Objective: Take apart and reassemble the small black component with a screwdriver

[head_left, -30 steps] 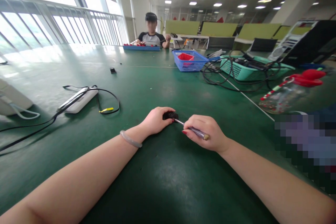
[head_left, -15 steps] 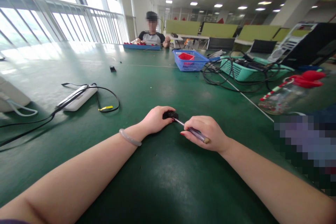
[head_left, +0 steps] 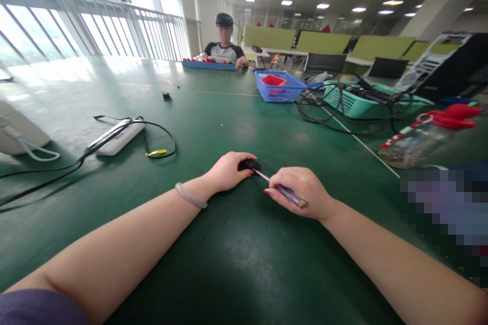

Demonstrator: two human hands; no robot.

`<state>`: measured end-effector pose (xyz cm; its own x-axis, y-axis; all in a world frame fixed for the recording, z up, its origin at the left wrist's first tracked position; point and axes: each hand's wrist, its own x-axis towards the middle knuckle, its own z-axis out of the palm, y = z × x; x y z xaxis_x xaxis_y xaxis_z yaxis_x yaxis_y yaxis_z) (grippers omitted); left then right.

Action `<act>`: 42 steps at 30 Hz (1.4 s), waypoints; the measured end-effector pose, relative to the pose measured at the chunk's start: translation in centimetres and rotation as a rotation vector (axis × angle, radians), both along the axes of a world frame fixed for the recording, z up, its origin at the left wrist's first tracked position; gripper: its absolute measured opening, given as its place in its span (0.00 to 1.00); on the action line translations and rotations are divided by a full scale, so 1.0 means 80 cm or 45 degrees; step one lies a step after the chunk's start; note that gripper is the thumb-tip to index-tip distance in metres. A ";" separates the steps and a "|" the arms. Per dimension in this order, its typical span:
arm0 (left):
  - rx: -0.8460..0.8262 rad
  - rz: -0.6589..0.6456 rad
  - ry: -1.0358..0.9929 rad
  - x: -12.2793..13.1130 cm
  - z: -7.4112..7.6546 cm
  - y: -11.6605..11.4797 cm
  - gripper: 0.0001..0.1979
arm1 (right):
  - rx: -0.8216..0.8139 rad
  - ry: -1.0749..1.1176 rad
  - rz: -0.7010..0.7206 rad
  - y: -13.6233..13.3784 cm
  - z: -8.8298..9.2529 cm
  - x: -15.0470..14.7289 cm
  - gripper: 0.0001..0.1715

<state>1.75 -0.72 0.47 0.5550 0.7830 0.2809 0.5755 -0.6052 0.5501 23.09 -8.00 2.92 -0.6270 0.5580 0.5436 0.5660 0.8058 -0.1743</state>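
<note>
My left hand [head_left: 231, 171] is closed around a small black block [head_left: 249, 164], thumb on the near side and fingers on the far side, low at the green tabletop [head_left: 236, 244]. Part of the block is hidden by the fingers. In my right hand [head_left: 303, 190] is a screwdriver [head_left: 286, 193] with a clear purplish handle and a thin metal shaft. The shaft slants up to the left, and its tip meets the near side of the black block. Whether the tip sits in a screw is too small to tell.
A white power strip [head_left: 118, 137] with black cables lies left, and a small black piece [head_left: 166, 96] beyond it. Farther off are a blue basket [head_left: 280, 89], a green basket [head_left: 366, 104] with tangled cables, and a red-capped bottle [head_left: 423, 137]. A person [head_left: 224, 51] sits opposite behind a blue tray [head_left: 209, 65].
The camera view has shifted slightly, so the scene sits a little to the right. Both hands keep their hold on block and screwdriver. The person opposite has lowered a hand to the tray's end.
</note>
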 end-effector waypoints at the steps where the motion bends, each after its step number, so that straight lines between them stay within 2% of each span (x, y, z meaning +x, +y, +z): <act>1: -0.003 -0.001 0.000 0.000 0.000 0.000 0.19 | 0.001 0.001 0.000 0.000 0.000 0.000 0.07; 19: 0.001 -0.017 0.012 -0.004 0.000 -0.003 0.19 | 0.020 0.017 0.047 -0.002 0.001 0.001 0.06; 29: -0.017 0.028 0.025 -0.004 0.000 -0.005 0.22 | 0.029 -0.038 0.037 -0.002 -0.001 0.001 0.05; 42: 0.044 0.007 0.054 0.005 -0.004 0.000 0.19 | 0.025 -0.041 -0.015 0.002 0.002 0.000 0.06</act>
